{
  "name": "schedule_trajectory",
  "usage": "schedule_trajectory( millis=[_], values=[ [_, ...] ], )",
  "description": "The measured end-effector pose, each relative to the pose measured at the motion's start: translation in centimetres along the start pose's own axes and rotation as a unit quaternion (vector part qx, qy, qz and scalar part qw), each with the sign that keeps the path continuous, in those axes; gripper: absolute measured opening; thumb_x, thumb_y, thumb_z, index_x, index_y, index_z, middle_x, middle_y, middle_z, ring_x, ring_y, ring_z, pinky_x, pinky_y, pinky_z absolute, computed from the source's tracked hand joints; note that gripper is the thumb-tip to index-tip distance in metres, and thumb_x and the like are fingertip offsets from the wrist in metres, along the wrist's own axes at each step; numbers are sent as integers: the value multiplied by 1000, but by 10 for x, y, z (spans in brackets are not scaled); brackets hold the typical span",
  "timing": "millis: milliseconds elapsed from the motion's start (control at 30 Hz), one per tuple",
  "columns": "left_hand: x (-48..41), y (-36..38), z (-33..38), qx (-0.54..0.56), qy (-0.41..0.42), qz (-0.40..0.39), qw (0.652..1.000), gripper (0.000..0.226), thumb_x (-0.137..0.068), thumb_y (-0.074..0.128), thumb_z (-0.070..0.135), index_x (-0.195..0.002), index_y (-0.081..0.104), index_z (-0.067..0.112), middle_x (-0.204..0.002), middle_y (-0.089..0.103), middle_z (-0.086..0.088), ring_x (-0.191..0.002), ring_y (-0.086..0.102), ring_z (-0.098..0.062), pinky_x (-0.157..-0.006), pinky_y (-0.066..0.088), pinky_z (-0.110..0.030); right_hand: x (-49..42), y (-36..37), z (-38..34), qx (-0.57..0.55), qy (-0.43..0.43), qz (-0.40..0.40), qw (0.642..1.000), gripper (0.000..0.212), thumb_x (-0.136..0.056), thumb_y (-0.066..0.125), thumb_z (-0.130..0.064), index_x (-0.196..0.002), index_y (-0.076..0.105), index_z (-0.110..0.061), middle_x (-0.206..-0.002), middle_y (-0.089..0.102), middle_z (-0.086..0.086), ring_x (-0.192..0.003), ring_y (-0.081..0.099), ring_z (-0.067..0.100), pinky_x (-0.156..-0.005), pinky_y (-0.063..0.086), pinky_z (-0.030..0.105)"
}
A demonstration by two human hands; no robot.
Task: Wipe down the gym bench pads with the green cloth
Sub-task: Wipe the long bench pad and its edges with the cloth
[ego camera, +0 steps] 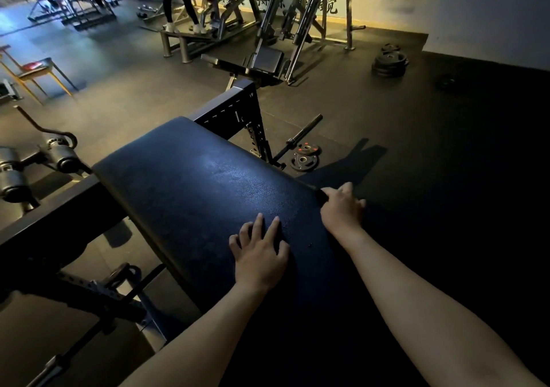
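**A:** Where's the pad?

**B:** The dark pad (208, 196) slopes right in front of you, on a black frame (235, 109). Light glints off its middle.

**A:** And the cloth?

**B:** Hard to say. Something small and dark pokes out by your right thumb at the pad's right edge, too dim to name.

**A:** My hands?

**B:** Your left hand (260, 255) lies flat on the pad's lower part, fingers straight and spread, holding nothing. Your right hand (342, 208) sits on the right edge, fingers curled over it; I cannot tell whether they grip anything.

**A:** Around it?

**B:** A barbell (300, 136) and two small plates (305, 157) lie on the floor just past the frame. A plate stack (390, 63) sits farther off by the wall. A chair (32, 74) stands to the far left, and a person (178, 2) stands on a machine at the back.
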State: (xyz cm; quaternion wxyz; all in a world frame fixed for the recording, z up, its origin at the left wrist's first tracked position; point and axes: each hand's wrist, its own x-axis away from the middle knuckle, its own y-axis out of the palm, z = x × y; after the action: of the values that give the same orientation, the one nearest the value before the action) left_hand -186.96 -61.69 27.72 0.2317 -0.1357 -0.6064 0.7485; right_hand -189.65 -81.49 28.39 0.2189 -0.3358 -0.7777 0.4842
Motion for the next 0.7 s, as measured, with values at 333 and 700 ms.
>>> schedule_trajectory(
  millis=[333, 700],
  values=[
    [-5, 4, 11, 29, 14, -11, 999, 61, -95, 35, 57, -154, 23, 44, -168, 5, -3, -149, 2, -26, -118, 1, -52, 7, 17, -38, 49, -151, -60, 986, 49, -94, 44, -23, -136, 51, -47, -128, 43, 5, -116, 46, 30, -100, 25, 48],
    [-1, 8, 12, 27, 29, 3, 999, 60, -96, 35, 58, -153, 26, 43, -167, 9, -3, -149, 4, -25, -119, 1, -50, 16, -13, 38, 76, 93, 32, 992, 40, -96, 44, -18, -131, 59, -29, -122, 47, 9, -101, 60, 31, -103, 27, 48]
  ],
)
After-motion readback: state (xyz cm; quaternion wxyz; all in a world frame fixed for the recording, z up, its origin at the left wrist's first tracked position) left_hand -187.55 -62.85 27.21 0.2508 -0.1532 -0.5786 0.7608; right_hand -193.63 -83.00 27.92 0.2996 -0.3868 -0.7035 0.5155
